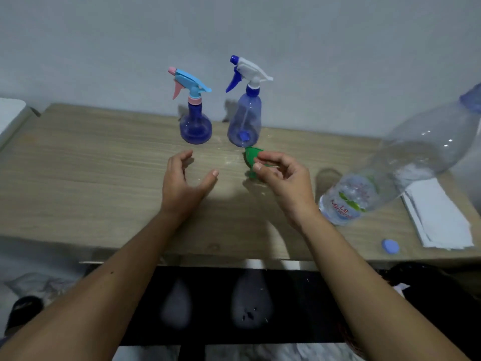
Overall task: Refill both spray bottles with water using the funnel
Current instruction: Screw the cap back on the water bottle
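Just right of the frame's middle, the right hand [282,175] pinches a small green funnel [252,158] by its rim between thumb and fingertips, its spout pointing down at the wooden table [91,165], while the left hand [183,178] hovers beside it, fingers relaxed and holding nothing. Behind the hands, near the wall, stand the two spray bottles with their trigger heads on: the round one with the light-blue and pink sprayer [195,121] and, to its right, the taller one with the white and blue sprayer [244,118]. A large clear water bottle [406,157] rises at the right edge of the frame, its blue cap [390,246] lying on the table near a stack of white paper napkins [440,217].
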Demonstrator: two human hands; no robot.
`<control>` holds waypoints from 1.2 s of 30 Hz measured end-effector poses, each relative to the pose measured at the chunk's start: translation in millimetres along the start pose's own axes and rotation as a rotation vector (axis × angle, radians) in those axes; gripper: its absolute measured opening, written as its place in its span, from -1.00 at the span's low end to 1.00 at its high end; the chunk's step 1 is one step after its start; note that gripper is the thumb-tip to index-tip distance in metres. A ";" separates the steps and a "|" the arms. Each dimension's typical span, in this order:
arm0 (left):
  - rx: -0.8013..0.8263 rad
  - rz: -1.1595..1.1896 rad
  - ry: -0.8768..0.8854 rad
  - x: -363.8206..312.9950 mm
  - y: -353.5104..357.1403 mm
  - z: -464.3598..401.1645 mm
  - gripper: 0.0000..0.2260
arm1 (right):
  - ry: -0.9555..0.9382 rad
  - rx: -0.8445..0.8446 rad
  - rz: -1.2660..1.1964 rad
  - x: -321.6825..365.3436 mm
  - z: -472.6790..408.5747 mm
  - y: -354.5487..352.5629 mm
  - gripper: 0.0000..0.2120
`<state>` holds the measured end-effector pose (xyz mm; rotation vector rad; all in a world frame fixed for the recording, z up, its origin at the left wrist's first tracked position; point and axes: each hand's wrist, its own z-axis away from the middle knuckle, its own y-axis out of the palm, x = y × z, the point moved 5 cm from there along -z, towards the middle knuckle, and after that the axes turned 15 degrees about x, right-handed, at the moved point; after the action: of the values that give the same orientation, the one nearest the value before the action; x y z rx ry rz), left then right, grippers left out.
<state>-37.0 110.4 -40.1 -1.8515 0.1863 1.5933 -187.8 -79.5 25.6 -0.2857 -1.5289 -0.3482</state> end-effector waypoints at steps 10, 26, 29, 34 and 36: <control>0.189 0.148 0.180 -98.8 124.5 39.3 -0.37 | 0.111 -0.202 0.115 -38.2 151.8 -132.8 -0.79; 0.432 0.205 0.261 -174.5 240.6 39.7 -0.07 | 0.173 -0.547 0.598 -66.6 212.4 -241.6 -0.54; 0.425 0.190 0.263 -170.6 241.2 39.8 -0.08 | 0.223 -0.519 0.673 -72.2 208.7 -244.0 -0.57; 0.417 0.113 0.285 -174.0 238.9 40.4 -0.08 | 0.253 -0.489 0.700 -69.7 207.3 -243.2 -0.68; 0.421 0.069 0.293 -175.4 239.2 40.3 -0.09 | 0.260 -0.479 0.675 -67.7 208.4 -243.0 -0.69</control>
<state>-235.9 -103.4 25.8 -1.7420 0.6689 1.2025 -475.8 -217.8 -45.3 -1.0593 -1.0005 -0.1947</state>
